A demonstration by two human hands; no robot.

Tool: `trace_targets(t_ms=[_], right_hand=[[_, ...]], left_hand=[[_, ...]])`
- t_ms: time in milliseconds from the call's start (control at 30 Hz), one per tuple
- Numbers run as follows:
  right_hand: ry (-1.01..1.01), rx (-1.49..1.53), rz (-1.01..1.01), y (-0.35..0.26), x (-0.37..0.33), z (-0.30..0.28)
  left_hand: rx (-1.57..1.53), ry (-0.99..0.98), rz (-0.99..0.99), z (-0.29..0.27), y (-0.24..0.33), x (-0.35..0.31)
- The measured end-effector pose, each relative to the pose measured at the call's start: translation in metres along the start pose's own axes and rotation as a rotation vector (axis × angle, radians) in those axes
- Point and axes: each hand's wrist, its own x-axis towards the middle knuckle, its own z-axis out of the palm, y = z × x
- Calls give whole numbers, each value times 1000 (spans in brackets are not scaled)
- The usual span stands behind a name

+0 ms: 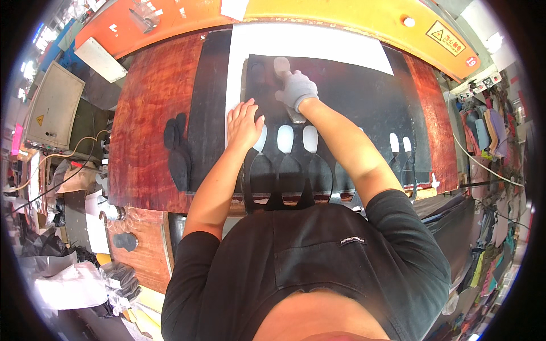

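A black sheet (352, 91) lies over white paper (318, 37) on the dark board in front of me. Sole-shaped holes run along its near edge, and white shows through the rounded tops of several of them, such as this hole (285, 139). My right hand (298, 91), in a grey glove, is closed around a sole-shaped cutting die (281, 65) on the sheet's far left part. The die is slightly blurred, and the glove hides its middle. My bare left hand (244, 124) rests with fingers stretched out at the sheet's left edge, just above the holes.
Black sole-shaped pieces (179, 150) lie on the reddish wooden table (148, 113) at left. Across the far side runs an orange machine beam (330, 14) with a warning label. Colourful sheets of material (489, 133) hang at right. Plastic bags (71, 284) pile up at lower left.
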Motion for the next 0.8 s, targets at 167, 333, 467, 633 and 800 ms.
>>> trace_targets(t_ms=[167, 333, 467, 633, 800], right_hand=[[-6, -12, 15, 0, -4, 1], [33, 3, 5, 2, -4, -1], [32, 195, -53, 27, 3, -3], [140, 440, -110, 75, -13, 13], [142, 359, -343, 88, -47, 39]], left_hand=[[-10, -5, 0, 0, -1, 1], [4, -5, -16, 0, 1, 1], [3, -4, -21, 0, 1, 0], [-14, 1, -24, 0, 1, 0], [-9, 7, -15, 0, 2, -1]])
